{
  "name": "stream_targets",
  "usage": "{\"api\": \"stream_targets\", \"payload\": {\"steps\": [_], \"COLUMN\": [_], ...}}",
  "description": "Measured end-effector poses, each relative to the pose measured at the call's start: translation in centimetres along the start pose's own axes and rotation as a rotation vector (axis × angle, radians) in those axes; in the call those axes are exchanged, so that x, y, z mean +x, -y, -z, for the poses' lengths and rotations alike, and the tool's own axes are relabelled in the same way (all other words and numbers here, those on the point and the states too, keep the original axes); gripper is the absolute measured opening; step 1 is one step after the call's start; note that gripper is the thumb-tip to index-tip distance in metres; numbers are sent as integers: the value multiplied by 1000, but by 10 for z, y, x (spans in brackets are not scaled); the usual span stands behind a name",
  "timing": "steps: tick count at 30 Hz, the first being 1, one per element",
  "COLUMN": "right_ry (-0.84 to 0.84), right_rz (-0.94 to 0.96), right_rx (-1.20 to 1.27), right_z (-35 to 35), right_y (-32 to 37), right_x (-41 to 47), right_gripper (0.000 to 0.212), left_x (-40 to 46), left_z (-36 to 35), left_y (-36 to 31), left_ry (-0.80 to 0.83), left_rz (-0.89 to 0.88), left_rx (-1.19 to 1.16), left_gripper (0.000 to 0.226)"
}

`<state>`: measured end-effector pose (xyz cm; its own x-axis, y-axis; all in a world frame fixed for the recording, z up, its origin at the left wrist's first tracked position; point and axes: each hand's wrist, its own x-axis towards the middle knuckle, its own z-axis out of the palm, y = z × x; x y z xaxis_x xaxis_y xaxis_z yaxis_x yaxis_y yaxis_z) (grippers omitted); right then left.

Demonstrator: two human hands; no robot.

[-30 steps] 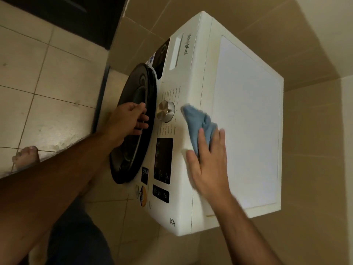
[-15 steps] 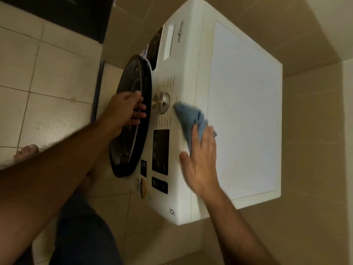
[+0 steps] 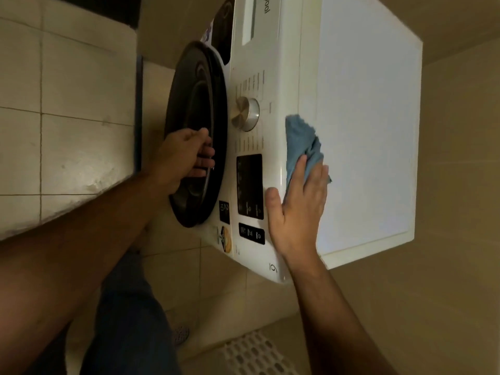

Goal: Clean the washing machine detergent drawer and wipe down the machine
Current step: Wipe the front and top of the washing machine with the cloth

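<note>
And here we are in a home laundry corner, by the look of it a tiled bathroom or utility nook. A white front-loading washing machine (image 3: 292,77) fills the middle of the frame, its dark round door (image 3: 197,104) and silver dial (image 3: 244,114) facing left. Beige tiles run across the floor (image 3: 67,90) at the left and up the wall (image 3: 454,185) at the right. At the bottom, a round floor drain (image 3: 180,335) sits beside a white perforated mat (image 3: 257,355).
</note>
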<state>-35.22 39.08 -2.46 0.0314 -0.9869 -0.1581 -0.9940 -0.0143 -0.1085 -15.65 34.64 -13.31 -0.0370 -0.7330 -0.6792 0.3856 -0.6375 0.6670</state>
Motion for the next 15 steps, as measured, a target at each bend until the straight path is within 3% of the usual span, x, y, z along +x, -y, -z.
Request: {"api": "stream_targets", "payload": {"steps": [5, 7, 10, 15], "right_ry": [104, 98, 18, -38], "right_rz": [222, 228, 139, 233], "right_rx": [-156, -204, -274, -588], "right_z": [-1, 0, -5, -12], "right_y": [-19, -30, -8, 39], "right_x": [-74, -92, -60, 3], "right_gripper": [86, 83, 81, 82], "left_x": [-9, -9, -11, -8], "left_z": [17, 23, 23, 24], "left_y": [5, 2, 1, 9], "left_ry": [38, 44, 57, 62], "left_rz": [6, -4, -5, 0], "left_rx": [44, 52, 63, 55], "left_gripper": [23, 23, 22, 21]}}
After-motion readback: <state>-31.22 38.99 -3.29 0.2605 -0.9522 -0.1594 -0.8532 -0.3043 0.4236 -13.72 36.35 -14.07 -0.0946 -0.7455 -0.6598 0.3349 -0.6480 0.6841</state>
